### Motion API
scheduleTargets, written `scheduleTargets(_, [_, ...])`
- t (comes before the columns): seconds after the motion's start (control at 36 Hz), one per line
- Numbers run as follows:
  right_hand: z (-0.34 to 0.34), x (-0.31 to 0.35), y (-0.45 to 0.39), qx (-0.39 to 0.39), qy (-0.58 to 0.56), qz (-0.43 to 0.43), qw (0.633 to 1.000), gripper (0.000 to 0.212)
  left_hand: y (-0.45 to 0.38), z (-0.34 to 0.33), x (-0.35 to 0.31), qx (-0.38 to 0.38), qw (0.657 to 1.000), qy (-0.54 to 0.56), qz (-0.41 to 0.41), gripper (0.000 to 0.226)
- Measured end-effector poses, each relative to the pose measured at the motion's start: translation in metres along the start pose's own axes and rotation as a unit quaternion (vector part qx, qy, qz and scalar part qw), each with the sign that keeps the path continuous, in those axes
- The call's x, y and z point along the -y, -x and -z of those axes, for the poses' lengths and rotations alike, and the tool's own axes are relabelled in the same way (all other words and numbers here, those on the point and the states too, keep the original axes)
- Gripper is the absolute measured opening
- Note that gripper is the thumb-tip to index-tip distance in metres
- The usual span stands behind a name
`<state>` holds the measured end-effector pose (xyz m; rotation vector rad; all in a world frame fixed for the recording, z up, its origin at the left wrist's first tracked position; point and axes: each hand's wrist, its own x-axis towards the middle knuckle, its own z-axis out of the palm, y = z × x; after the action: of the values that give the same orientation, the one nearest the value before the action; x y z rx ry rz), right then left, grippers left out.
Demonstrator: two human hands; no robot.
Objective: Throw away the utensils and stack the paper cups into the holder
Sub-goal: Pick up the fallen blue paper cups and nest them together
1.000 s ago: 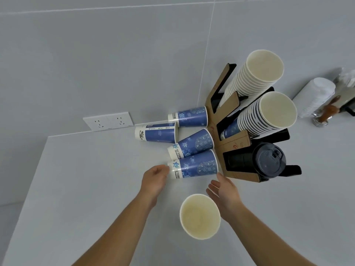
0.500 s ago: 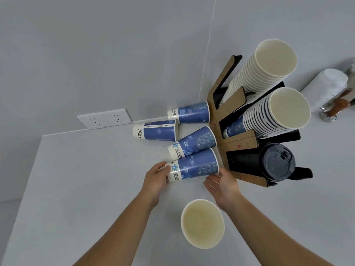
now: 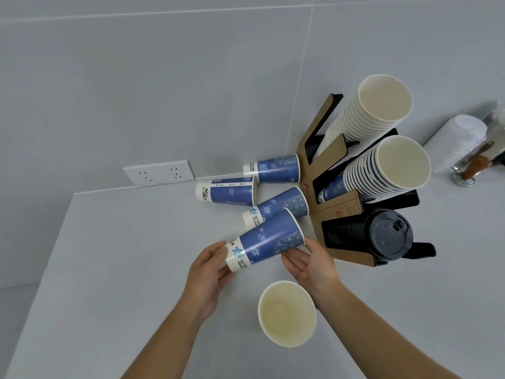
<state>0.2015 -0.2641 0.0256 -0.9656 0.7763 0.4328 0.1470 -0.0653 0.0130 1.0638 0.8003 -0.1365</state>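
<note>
A blue paper cup (image 3: 266,240) lies tilted, lifted between my two hands. My left hand (image 3: 209,272) grips its white base end. My right hand (image 3: 311,265) is under its rim end, palm up, fingers spread and touching it. Three more blue cups (image 3: 276,169) (image 3: 226,190) (image 3: 277,207) lie on their sides on the white counter behind it. An upright cup (image 3: 287,313) with a cream inside stands in front of my hands. The brown and black cup holder (image 3: 338,212) to the right carries two cup stacks (image 3: 379,105) (image 3: 396,165) and a stack of black lids (image 3: 388,235).
A white wall socket (image 3: 158,173) sits on the grey tiled wall at the counter's back edge. At the far right stand a sleeve of white lids (image 3: 459,140) and a brown-handled tool (image 3: 475,166). The counter's left edge drops off at the left.
The nearest blue cup has come up off the counter, its base end moving left and toward me. Both hands have closed in on its two ends.
</note>
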Motion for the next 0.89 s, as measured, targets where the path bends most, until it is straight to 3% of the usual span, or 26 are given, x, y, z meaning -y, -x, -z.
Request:
scheduleTargets(0.36, [-0.036, 0.058, 0.065, 0.127, 0.019, 0.111, 0.986, 0.020, 0.053, -0.010, -0.034, 0.081, 0.991, 0.029, -0.105, 0.018])
scheduleTargets(0.44, [-0.040, 0.072, 0.079, 0.154, 0.037, 0.132, 0.978, 0.022, 0.068, -0.015, -0.044, 0.115, 0.983, 0.002, -0.147, 0.023])
scheduleTargets(0.56, [-0.043, 0.085, 0.101, 0.177, 0.044, 0.165, 0.969, 0.031, 0.090, -0.022, -0.056, 0.165, 0.966, -0.058, -0.191, 0.055])
scheduleTargets(0.78, [-0.034, 0.089, 0.140, 0.188, 0.083, 0.228, 0.952, 0.023, 0.119, -0.039, -0.065, 0.204, 0.936, -0.158, -0.238, 0.040])
scheduleTargets(0.89, [-0.029, 0.086, 0.154, 0.186, 0.111, 0.258, 0.941, 0.027, 0.130, -0.043, -0.067, 0.190, 0.928, -0.197, -0.251, 0.047])
